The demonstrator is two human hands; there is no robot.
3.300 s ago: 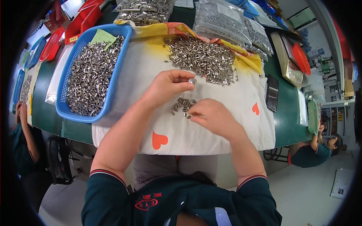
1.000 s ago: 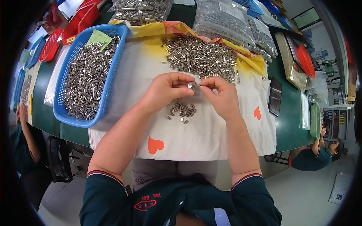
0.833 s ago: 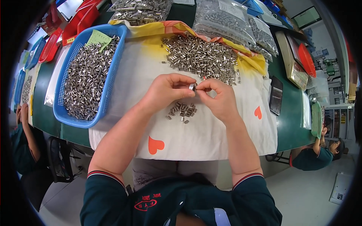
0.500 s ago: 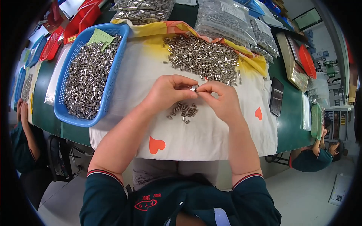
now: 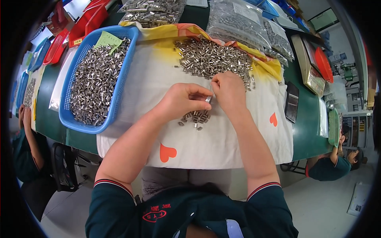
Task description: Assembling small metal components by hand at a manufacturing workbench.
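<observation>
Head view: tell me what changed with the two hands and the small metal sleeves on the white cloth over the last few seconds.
The right hand rose from the small cluster of metal sleeves to meet the left hand; both now pinch one small metal sleeve between their fingertips above the cluster. The large heap of sleeves, the blue plastic basket and the white cloth with orange hearts stayed put.

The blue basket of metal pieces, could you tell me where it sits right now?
In the head view, the blue basket sits on the person's left, on the green table, beside the white cloth, left of the left hand.
</observation>
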